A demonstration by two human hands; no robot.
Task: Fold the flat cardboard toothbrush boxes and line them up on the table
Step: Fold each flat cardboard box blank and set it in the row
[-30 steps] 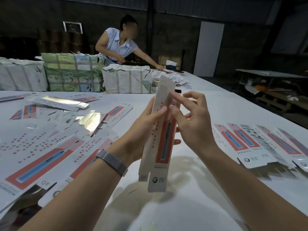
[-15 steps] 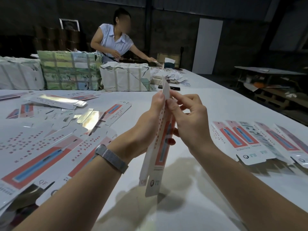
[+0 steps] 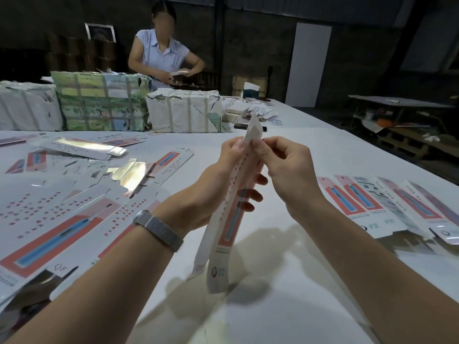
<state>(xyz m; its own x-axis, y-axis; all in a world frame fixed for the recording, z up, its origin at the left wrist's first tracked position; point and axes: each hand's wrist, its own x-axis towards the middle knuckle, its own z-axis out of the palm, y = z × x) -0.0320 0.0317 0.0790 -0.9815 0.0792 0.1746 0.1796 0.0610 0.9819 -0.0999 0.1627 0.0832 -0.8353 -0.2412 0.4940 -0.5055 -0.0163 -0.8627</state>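
at frame centre, the left hand (image 3: 223, 184) and right hand (image 3: 285, 175) both pinch the long white-and-red cardboard toothbrush box (image 3: 231, 214), held upright above the white table (image 3: 285, 281).

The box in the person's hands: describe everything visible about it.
The box is a long, narrow piece of white cardboard, printed with a red panel around a blue strip, rows of small red marks, and logos near its lower end. It is held above the table, nearly upright and leaning, part-folded, not yet squared. The left hand wraps its middle, fingers showing behind; the right hand pinches the flap near the top.
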